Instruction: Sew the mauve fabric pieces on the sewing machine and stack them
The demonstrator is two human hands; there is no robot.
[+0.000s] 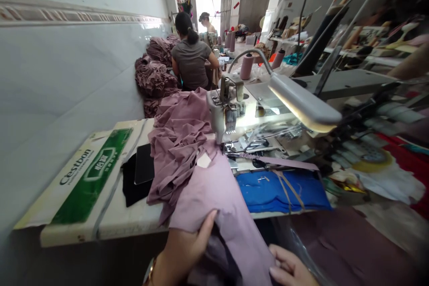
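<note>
Pinching mauve fabric (217, 183) before the sewing head (231, 114): left hand (191, 241), right hand (290, 266); stitching apparently midway, strip (288, 162) right of sewing head unsewn

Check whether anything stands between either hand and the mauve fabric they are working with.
Nothing visible does: the left hand touches the mauve fabric directly, thumb on top, and the right hand holds its edge.

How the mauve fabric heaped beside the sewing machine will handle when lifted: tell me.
The mauve fabric is probably floppy, given its many soft folds. It looks thin, so perhaps light for its bulk. Heaped loosely, it may slump or trail.
</note>
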